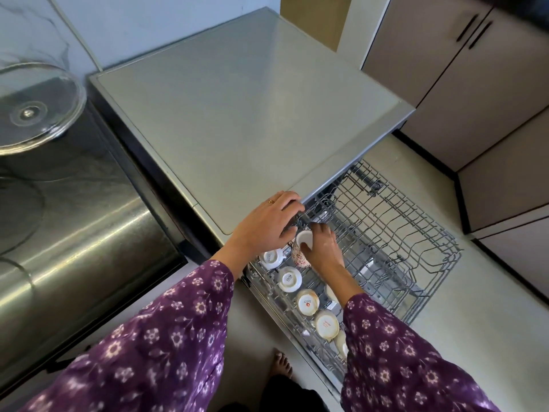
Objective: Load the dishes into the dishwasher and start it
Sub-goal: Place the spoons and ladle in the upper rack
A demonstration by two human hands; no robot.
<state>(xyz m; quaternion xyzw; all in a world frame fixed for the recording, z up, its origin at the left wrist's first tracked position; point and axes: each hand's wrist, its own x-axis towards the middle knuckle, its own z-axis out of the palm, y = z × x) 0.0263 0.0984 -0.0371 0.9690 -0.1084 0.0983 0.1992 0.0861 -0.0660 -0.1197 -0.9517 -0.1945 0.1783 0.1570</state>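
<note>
Presumably for draining, the red-patterned white ceramic cup (300,252) is gripped upside down by the right hand (322,245), while the grey wire rack (416,233) is held at its far left corner by the left hand (264,224), fingers curled.

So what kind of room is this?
Most likely a home kitchen: a pulled-out grey wire dishwasher rack holding upturned white cups, a clear glass lid, and beige cupboard doors.

Flat grey dishwasher top (252,114): sheet metal, matt and smooth, with a faint sheen only.
Grey wire dish rack (401,233): thin metal wire, probably plastic-coated, dull finish.
Upturned white cups (289,278): glazed ceramic, glossy.
Red-patterned white cup (300,254): same smooth glaze.
Clear domed glass lid (35,111): glossy, bright reflections.
Silver steel appliance (89,263): brushed metal, streaked highlights.
Purple floral sleeves (166,337): soft matt cloth.
Beige cabinet doors (490,114): matt, smooth panels.
</note>
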